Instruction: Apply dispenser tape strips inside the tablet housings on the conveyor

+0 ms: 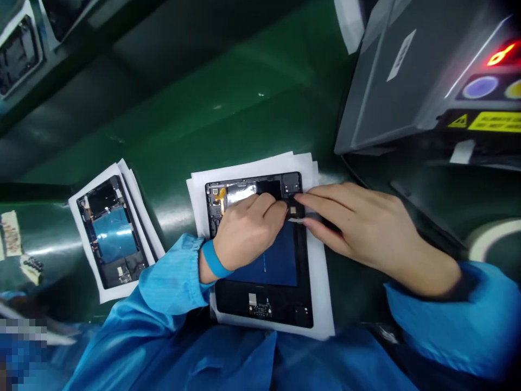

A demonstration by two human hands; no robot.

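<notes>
An opened tablet (260, 296) lies in front of me on white paper sheets (321, 293), its inside facing up, with a blue panel (280, 260) across the middle. My left hand (248, 228), a blue band (215, 258) round its wrist, reaches over the tablet's upper half. Its fingers are curled in a pinch, and whatever is in them is hidden. My right hand (362, 228) comes in at the tablet's right edge, thumb and fingertips bent towards each other. Beside its thumb tip is a small whitish strip (296, 220); I cannot tell whether the fingers hold it.
A second opened tablet (114, 233) lies on paper to the left. A grey machine (386, 92) with lit buttons stands at the back right, a tape roll (484, 239) below it. More device housings (20, 54) are on a shelf at the upper left.
</notes>
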